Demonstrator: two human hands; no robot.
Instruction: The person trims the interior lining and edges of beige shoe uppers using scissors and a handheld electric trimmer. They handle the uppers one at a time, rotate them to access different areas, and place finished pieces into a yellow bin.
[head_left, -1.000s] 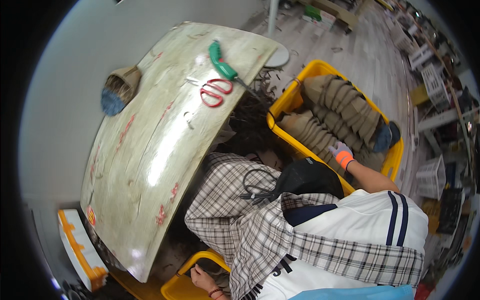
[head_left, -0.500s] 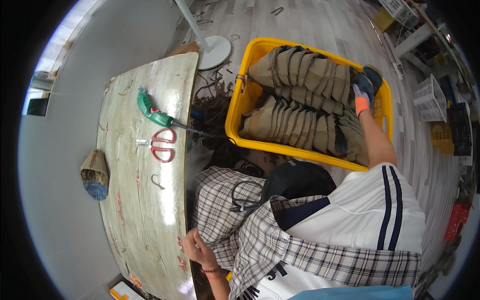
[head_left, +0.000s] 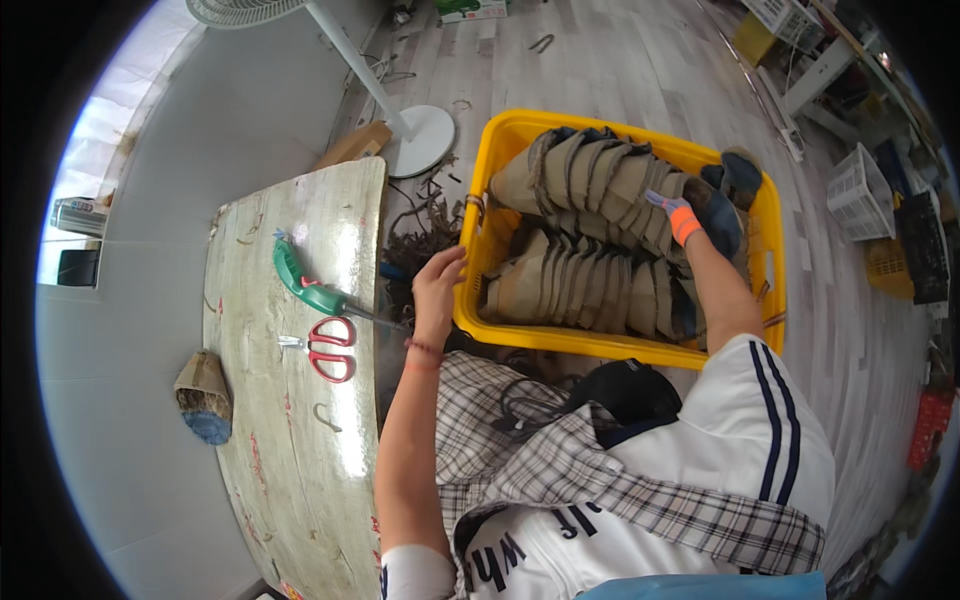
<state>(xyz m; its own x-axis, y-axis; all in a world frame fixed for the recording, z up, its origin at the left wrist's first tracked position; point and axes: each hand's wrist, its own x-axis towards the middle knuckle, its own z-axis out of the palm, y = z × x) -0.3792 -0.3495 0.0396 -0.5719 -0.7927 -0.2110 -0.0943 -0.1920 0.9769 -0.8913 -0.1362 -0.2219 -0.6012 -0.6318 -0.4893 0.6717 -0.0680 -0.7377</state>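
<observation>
In a yellow crate (head_left: 560,346) lie two rows of nested, cup-shaped khaki fabric pieces (head_left: 590,185) with dark blue linings. My right hand (head_left: 672,212), in a lavender glove with an orange cuff, rests on the far row near its right end, fingers stretched out over the fabric edges. Just right of it, a blue-lined mouth (head_left: 722,220) of a piece faces outward. My left hand (head_left: 438,290) is bare and empty, its fingers apart and slightly bent, beside the crate's left rim. Any contact with that rim is hard to judge.
On the table at left lie a green-handled tool (head_left: 308,290) with a dark shaft and red-handled scissors (head_left: 331,350). One fabric piece (head_left: 204,397) sits at its far left edge. A white fan stand (head_left: 420,140) and dark scraps (head_left: 425,235) are beyond. White basket (head_left: 860,195) at right.
My left hand has risen from beside the table's near edge to the crate's left rim. My right hand has shifted left, from the crate's right end onto the far row. The view has moved.
</observation>
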